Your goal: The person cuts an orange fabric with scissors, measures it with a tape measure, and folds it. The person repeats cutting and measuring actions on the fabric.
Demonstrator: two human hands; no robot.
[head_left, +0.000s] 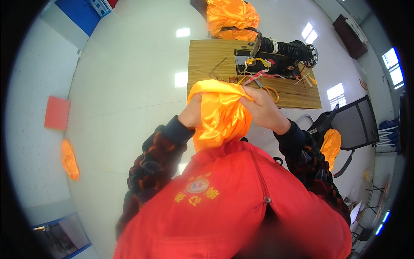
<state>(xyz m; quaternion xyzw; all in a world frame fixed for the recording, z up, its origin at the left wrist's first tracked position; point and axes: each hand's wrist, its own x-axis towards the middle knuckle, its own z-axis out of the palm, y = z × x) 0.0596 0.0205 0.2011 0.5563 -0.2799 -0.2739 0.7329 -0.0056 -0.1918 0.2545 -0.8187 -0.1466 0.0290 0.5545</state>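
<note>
Shiny orange fabric (215, 114) hangs bunched in front of my red vest, between both hands. My left hand (191, 113) is partly inside or behind a fold at the cloth's left side, and its fingers are hidden. On the right, my right hand (265, 110) pinches the cloth's upper edge between thumb and fingers. Just beyond stands a wooden sewing table (209, 56) with a black sewing machine (284, 51). Orange-handled scissors (271, 93) and a pink tape measure (261, 74) lie on the table close to my right hand.
More orange fabric (233, 19) is heaped beyond the table. At right stands a black mesh chair (353, 123) with an orange cloth (331, 146) beside it. An orange bundle (69, 159) and a pink foam mat (57, 113) are along the left wall.
</note>
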